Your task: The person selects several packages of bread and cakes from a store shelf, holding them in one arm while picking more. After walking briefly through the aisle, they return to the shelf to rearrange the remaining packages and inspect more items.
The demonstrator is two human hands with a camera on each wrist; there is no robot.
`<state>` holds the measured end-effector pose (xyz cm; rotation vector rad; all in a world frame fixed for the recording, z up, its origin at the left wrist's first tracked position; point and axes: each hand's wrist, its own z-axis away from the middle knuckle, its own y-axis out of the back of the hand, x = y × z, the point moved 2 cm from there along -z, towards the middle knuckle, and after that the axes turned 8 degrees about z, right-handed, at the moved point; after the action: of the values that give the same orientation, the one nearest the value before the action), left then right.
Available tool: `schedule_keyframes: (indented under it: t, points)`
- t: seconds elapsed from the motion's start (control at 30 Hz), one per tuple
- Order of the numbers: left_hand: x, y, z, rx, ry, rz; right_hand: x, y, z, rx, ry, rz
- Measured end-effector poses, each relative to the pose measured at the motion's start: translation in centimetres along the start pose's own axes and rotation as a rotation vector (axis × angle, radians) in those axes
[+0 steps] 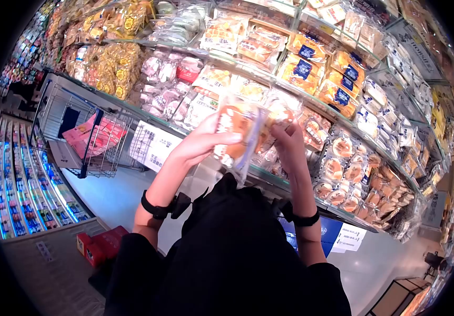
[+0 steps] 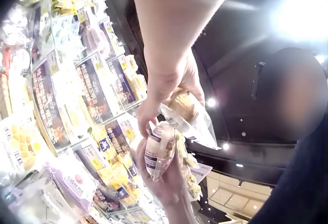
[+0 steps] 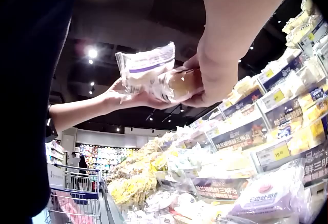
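In front of the shelves, my left hand [image 1: 198, 145] grips a clear plastic bag of bread [image 1: 232, 129], its thumb lying across the front. The bag has a purple-edged side and tilts in the head view. Close beside it, my right hand [image 1: 290, 139] holds a second packaged bread [image 1: 278, 113] by its edge. In the right wrist view, the brown bread [image 3: 182, 84] in my right hand overlaps the white, purple-striped side of the left bag [image 3: 148, 65]. The left wrist view shows both packs side by side, the right hand [image 2: 164, 188] partly behind its pack [image 2: 160, 149].
Tiered shelves of packaged bread rise ahead, with blue-labelled packs [image 1: 300, 66] and round buns [image 1: 337, 166] near the right hand. A shopping cart [image 1: 90, 134] holding a pink package [image 1: 100, 134] stands at the left. A red box [image 1: 103, 245] lies low behind it.
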<state>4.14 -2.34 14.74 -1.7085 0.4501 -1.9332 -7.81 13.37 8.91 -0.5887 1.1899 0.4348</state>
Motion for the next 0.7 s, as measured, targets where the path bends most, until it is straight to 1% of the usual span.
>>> schedule_keyframes:
  t: [0.03, 0.07, 0.1, 0.13, 0.17, 0.23, 0.27, 0.33, 0.37, 0.43, 0.47, 0.5, 0.57, 0.6, 0.63, 0.67, 0.7]
  points:
    - [0.1, 0.6, 0.3, -0.004, -0.063, 0.106, 0.0, 0.0, -0.3, 0.01, 0.008, 0.002]
    - [0.3, 0.6, 0.3, -0.048, -0.141, 0.223, -0.3, -0.2, -0.5, -0.113, 0.117, -0.3]
    - [0.6, 0.2, 0.6, -0.079, -0.193, 0.278, -0.7, -0.1, -0.6, -0.239, 0.227, -0.599]
    - [1.1, -0.3, 0.8, -0.082, -0.241, 0.18, -0.5, 0.2, -0.9, -0.286, 0.233, -0.786]
    - [1.4, -0.7, 0.8, -0.082, -0.288, 0.085, -0.6, 0.3, -1.1, -0.274, 0.241, -0.783]
    - [1.3, -0.8, 1.0, -0.109, -0.27, 0.068, -1.2, -0.1, -1.4, -0.449, 0.411, -0.939]
    - [1.2, -1.3, 1.2, -0.128, -0.236, 0.13, -1.8, -0.4, -1.2, -0.519, 0.394, -0.972]
    - [1.1, -2.1, 1.7, -0.169, -0.167, 0.223, -2.6, -0.8, -1.2, -0.55, 0.392, -0.964]
    - [1.0, -2.2, 1.9, -0.167, -0.17, 0.222, -2.8, -1.2, -1.3, -0.585, 0.388, -0.957]
    - [0.8, -2.0, 2.2, -0.142, -0.238, 0.205, -3.0, -1.7, -1.5, -0.594, 0.393, -0.974]
    - [0.5, -1.2, 2.3, -0.171, -0.193, 0.186, -3.1, -2.0, -1.6, -0.597, 0.4, -0.99]
    - [0.5, -0.8, 2.2, -0.166, -0.197, 0.183, -3.2, -2.3, -1.6, -0.604, 0.397, -0.993]
    - [0.8, -1.0, 2.2, -0.404, -0.234, 0.394, -3.5, -2.9, -1.6, -0.594, 0.462, -0.926]
    - [0.7, -0.7, 2.2, -0.392, -0.218, 0.402, -3.5, -3.1, -1.7, -0.65, 0.492, -0.92]
    - [-0.6, 0.4, 2.3, -0.389, -0.224, 0.39, -3.2, -2.9, -1.6, -0.662, 0.496, -0.927]
    - [-2.6, 2.3, 2.6, -0.306, -0.221, 0.47, -2.5, -2.7, -1.7, -0.598, 0.281, -0.957]
    - [-2.0, 2.2, 3.0, -0.223, -0.227, 0.54, -2.1, -2.9, -2.0, -0.546, 0.07, -0.977]
